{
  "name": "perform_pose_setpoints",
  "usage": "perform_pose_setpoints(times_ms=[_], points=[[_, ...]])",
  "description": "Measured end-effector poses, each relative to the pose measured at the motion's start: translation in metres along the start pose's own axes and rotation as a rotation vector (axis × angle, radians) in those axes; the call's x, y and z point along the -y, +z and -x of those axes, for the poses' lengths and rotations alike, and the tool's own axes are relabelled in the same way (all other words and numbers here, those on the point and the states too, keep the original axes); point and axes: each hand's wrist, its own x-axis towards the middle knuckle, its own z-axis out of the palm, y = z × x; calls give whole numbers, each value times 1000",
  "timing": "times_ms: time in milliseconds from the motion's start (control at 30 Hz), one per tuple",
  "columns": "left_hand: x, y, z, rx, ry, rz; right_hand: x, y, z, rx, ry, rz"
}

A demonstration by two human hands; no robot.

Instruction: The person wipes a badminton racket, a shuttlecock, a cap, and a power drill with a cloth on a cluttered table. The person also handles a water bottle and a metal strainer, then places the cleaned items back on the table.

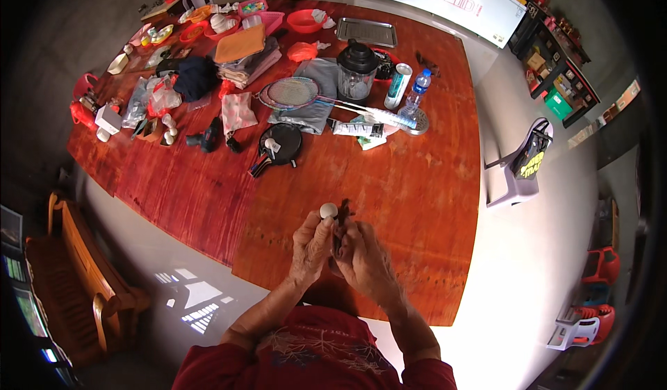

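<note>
Round white ball (pixel 328 210) in left hand (pixel 310 246), dark feathery piece (pixel 343 216) in right hand (pixel 365 258)

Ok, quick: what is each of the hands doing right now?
Left hand: closed on a small white ball.
Right hand: closed on a dark object.

A single head-worn fisheye view looks steeply down and forward from above the person's chest. Both forearms rise from the lower edge, and the left hand (pixel 310 245) and right hand (pixel 363 258) meet close below the lens at lower centre. The red wooden table (pixel 410 181) fills the middle and recedes toward the upper frame, its edges bowing near the dark rim.
</note>
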Motion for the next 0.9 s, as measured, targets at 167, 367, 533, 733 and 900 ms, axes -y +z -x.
perform_pose_setpoints(times_ms=[167,367,533,733,900], points=[[-20,-19,-16,-39,46,-39,1,-11,10,141,-56,-51],[-32,-48,-22,81,-124,242,20,4,-45,-186,-31,-222],[-49,-60,-24,68,-261,360,39,51,-55,-77,-80,-189],[-67,-102,-31,99,-262,462,50,36,-33,81,2,-367],[-87,-113,-36,269,-315,457,51,46,-49,-264,-20,-512]])
